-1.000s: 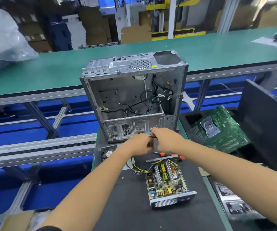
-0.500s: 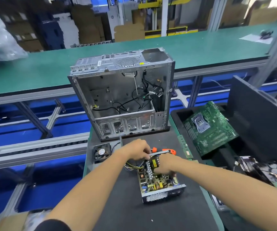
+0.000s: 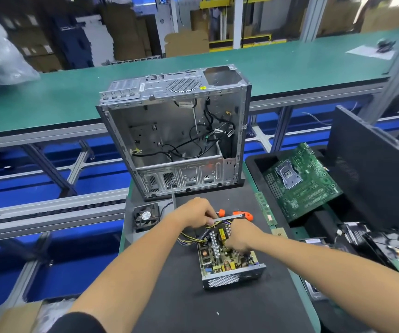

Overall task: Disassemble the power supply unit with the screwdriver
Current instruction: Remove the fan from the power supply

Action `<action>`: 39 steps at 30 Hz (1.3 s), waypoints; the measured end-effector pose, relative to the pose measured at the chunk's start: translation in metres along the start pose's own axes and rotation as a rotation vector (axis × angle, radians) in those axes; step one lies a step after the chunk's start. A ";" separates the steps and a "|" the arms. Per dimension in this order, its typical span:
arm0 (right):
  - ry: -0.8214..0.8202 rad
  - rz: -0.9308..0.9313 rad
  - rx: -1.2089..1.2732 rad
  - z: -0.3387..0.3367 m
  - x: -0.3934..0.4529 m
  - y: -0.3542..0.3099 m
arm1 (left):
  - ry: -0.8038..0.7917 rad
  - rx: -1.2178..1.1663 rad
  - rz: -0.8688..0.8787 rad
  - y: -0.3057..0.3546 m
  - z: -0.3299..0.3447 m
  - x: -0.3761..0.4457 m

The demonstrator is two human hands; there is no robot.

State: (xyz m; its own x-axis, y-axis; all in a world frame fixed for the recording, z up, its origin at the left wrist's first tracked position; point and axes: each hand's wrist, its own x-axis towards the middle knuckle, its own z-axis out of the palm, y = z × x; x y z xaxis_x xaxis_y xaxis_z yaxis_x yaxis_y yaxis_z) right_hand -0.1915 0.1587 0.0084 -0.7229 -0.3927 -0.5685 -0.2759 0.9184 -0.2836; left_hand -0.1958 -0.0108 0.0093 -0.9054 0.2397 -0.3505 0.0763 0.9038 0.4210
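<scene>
Lying toward the near right part of the black mat (image 3: pixel 184 308), perforated end facing the near edge – the power supply unit (image 3: pixel 227 263), lid already off, circuit board and heatsinks exposed inside its metal tray. Reaching in from the near right corner, forearm stretched long and low, the right hand (image 3: pixel 240 239) curling down over the far half of the board, fingers bent onto the components; whether actually pinching anything, impossible to tell. Coming in from the near left, the left hand (image 3: pixel 197 213) gripping the far rim of the tray beside the bundle of yellow and black wires (image 3: pixel 189 237), knuckles up, wrist straight. Probably freeing the board from the tray: worth bracing the tray firmly with the left, lifting the board by its edges or heatsinks and not by small parts, easing the wires out without yanking. Just beyond the hands, resting on the mat and untouched, the orange-handled screwdriver (image 3: pixel 243 215) – any board screws still seated needing it first. Toward the mat's left edge, a small fan (image 3: pixel 146 216). At the far edge, standing open, the stripped computer case (image 3: pixel 177 131). Off the right edge, a motherboard (image 3: pixel 299 181) tilting in a black bin (image 3: pixel 251 162).
</scene>
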 end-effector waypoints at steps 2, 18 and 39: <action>0.019 -0.002 0.026 0.001 -0.001 0.002 | -0.012 0.018 0.004 0.001 -0.001 0.000; 0.140 -0.064 -0.129 -0.005 -0.014 0.005 | -0.013 0.132 0.125 0.006 -0.001 0.001; 0.185 -0.079 -0.283 -0.021 -0.020 0.007 | -0.095 0.187 0.143 0.016 -0.011 0.004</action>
State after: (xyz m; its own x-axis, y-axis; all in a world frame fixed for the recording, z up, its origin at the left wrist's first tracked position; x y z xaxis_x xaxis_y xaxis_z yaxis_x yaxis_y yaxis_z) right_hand -0.1919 0.1745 0.0338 -0.7877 -0.4716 -0.3964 -0.4818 0.8726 -0.0808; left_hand -0.2025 0.0006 0.0237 -0.8373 0.3940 -0.3791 0.2847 0.9061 0.3129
